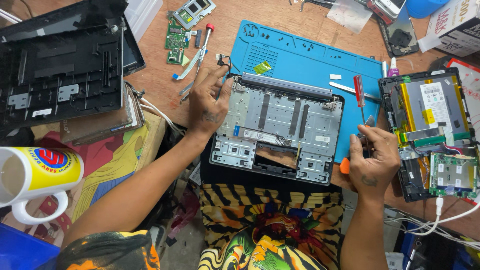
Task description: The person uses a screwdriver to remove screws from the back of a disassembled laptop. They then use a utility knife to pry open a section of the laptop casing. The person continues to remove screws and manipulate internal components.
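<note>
Scanning from the left, I see a yellow and white mug at the edge, and behind it a black plastic laptop shell lying gutted on the wooden bench. Near the middle my left hand rests on the top left corner of the opened laptop base, fingertips pinched on a thin black cable that leads off that corner by the hinge. The base sits half on the blue work mat, half over my lap, its silver inner plate bare and most parts already out. My right hand hovers just off the base's right edge, fingers closed round a red-handled screwdriver with the handle pointing up. Further right lies an opened tablet with its battery and green board exposed. I judge this as late strip-down: freeing that cable from the hinge corner. The next move would call for a gentle, steady pull along the cable's run, screwdriver ready for any remaining fastener.
</note>
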